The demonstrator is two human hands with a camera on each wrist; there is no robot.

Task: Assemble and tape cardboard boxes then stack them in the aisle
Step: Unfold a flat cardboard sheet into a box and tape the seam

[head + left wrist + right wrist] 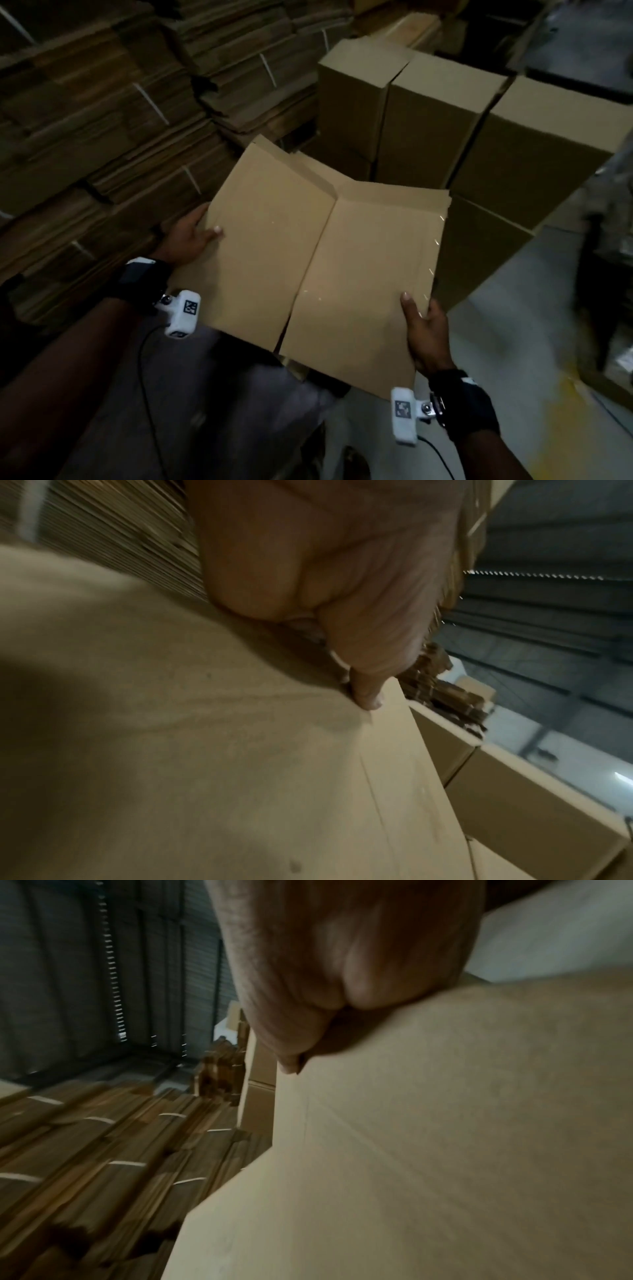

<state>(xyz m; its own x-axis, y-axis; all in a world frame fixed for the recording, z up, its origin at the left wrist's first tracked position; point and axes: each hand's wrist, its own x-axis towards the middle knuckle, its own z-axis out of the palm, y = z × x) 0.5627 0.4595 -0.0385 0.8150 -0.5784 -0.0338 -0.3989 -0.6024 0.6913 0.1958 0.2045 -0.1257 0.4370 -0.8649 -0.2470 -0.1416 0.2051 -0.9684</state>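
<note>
Cardboard, still flat, is held up in the air between the person's 2 hands: a folded box blank (318, 260), carried by nothing but those hands, above the grey floor (513, 342). Its long axis runs from the near edge by the person's body away toward the standing boxes, tilted a little to the left, so the far flaps point up and away. A centre crease runs the same way, and the 2 panels on either side bend slightly toward each other along it, like a shallow open book.

The left hand (191, 236) grips the blank's left edge about halfway along, thumb lying on the upper face and the fingers (368, 693) curled round underneath. The right hand (426, 329) pinches the right edge nearer the person, thumb on top, the other fingers behind the board; in the right wrist view they are blurred.

Just beyond the blank's far edge stand assembled boxes (435, 116), 3 side by side, upright, with more under them. To the left rise bundles of flat cardboard (102, 137), tied with pale straps.
</note>
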